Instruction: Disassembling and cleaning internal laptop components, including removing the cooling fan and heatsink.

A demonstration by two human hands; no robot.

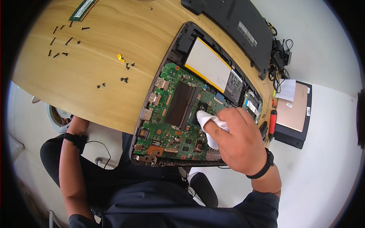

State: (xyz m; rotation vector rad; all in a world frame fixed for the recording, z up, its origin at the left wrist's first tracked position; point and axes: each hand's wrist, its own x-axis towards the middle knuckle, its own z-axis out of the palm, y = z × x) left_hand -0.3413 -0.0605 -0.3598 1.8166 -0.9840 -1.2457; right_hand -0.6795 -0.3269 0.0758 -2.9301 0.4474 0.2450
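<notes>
An opened laptop base [178, 27] lies at the table's front edge, its green motherboard [171, 78] exposed. My right hand [241, 138] pinches a folded white cloth [209, 119], which could be a tissue. The cloth's tip touches or hovers just over a dark processor chip [202, 107] near the board's middle; contact is hard to tell. To the left of that chip sit the memory slots [178, 102]. Behind the board lies a white battery pack with yellow edges [207, 64]. Low at the left, my left hand [80, 123] is mostly hidden by the table edge, its fingers out of sight.
Several loose screws [57, 55] and a yellow tag [120, 57] lie on the left of the wooden table [125, 22]. A green memory stick [81, 9] is at the back. A black laptop cover [235, 26], cables [279, 57], a red screwdriver [273, 121] and another laptop [292, 110] are rightward.
</notes>
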